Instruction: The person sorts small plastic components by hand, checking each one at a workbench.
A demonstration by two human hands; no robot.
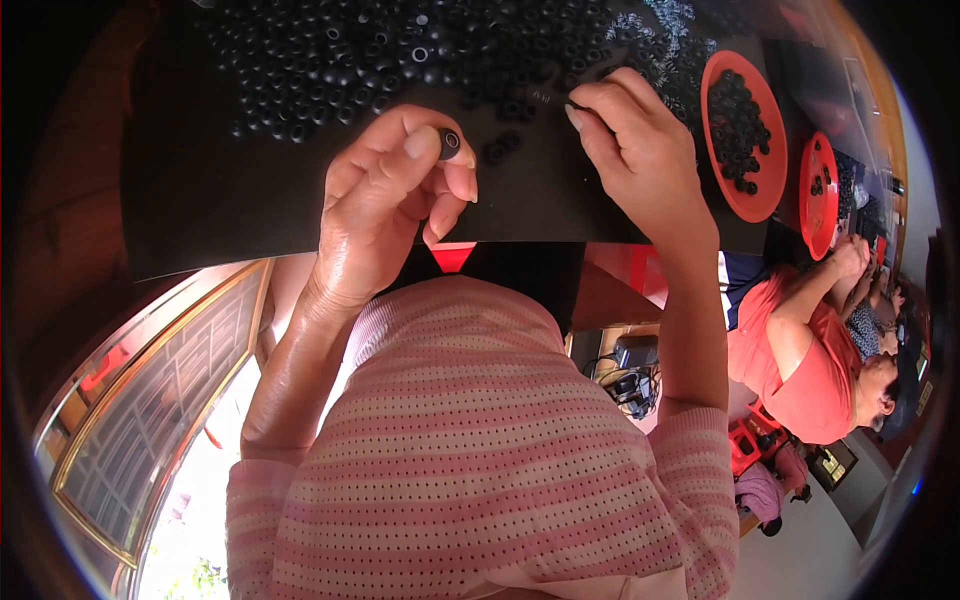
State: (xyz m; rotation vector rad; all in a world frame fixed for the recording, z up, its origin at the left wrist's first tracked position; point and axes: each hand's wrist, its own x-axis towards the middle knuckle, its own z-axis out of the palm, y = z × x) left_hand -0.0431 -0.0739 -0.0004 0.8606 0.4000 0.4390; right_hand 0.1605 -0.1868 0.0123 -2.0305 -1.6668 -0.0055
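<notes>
My left hand (375, 185) is raised over the near edge of the black table, thumb and forefinger closed on a small black cap (450, 144) whose round end shows a pale ring. To its right, my right hand (640, 135) is low over the tabletop, thumb and forefinger pinched together; whatever is between the tips is too small to make out. Just left of those fingertips is a small metal spring (540, 97). A few loose black rings (500, 147) lie between my hands. Beyond them spreads a large heap of small black caps (320, 65).
Silvery springs (672, 20) are piled at the far right. An orange-red dish (775, 165) of black parts stands right of my right hand, with a smaller red dish (818, 225) beyond. Further right sits a person in a coral shirt (800, 375). The table edge (250, 253) runs before me.
</notes>
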